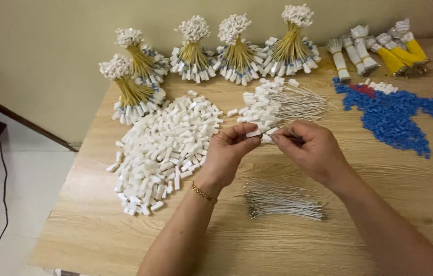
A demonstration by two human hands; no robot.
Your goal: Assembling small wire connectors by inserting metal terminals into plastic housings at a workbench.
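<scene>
- Wooden table (380, 204) fills most of the frame; pale wall behind it along the top, white floor at far left.
- Big heap of small white plastic blocks (162, 148), centre-left of the table, just left of my left hand.
- Spread of blue plastic bits (395, 115) at upper right, a few red ones on its upper-left edge.
- Five upright bundles of yellow wires with white tips (237, 48) line the back edge, upper left to upper centre.
- More bundles, white and yellow, lying flat (375, 53) in the upper right corner.
- Pile of finished white blocks with thin wires attached (277, 105), upper centre, right behind my hands.
- Loose bunch of thin silvery wires (283, 199), lower centre, under my hands, between my forearms.
- My left hand (226, 156), centre of frame, gold bracelet on the wrist; fingers pinching one white block (253, 133) at the tips.
- My right hand (311, 148), just right of it, fingers pressed together on a thin wire (292, 137) pointed at the block; hands nearly touching.
</scene>
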